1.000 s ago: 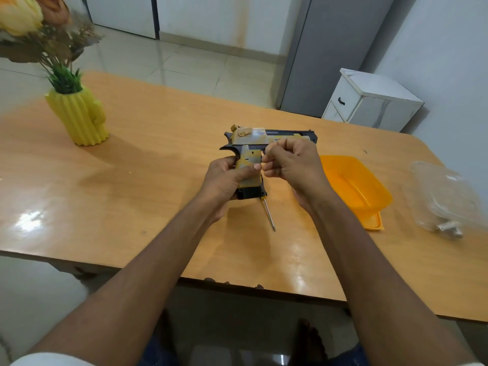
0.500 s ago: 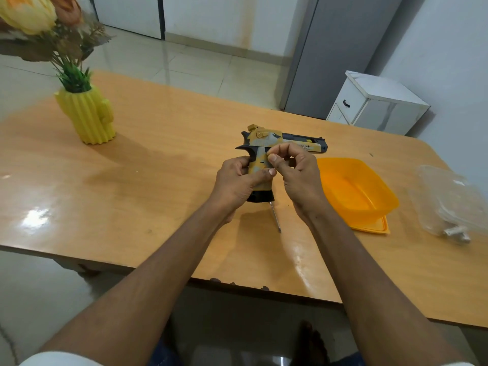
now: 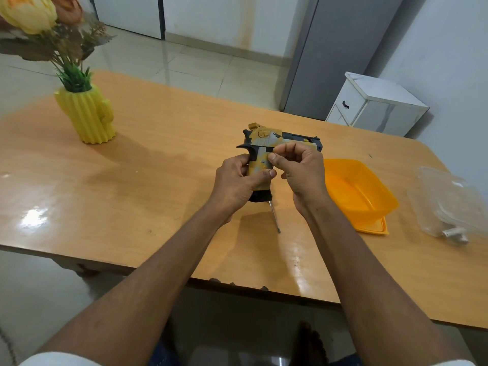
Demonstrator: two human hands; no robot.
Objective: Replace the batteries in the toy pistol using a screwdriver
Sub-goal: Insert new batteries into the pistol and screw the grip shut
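The toy pistol, yellow, grey and black, is held upright above the table with its barrel pointing right. My left hand wraps the grip from the left, thumb across its side. The thumb and forefinger of my right hand pinch the upper side of the grip; whether something small sits between them is hidden. On the table under the pistol lies the screwdriver, only its metal shaft showing, tip toward me.
An orange plastic bowl stands on an orange lid right of my hands. Farther right a clear plastic bag holds batteries. A yellow cactus vase with flowers stands far left on the wooden table.
My right hand has loosened from a fist at the pistol's frame into a pinch on the grip's side. The left hand keeps its hold. The screwdriver has not moved.
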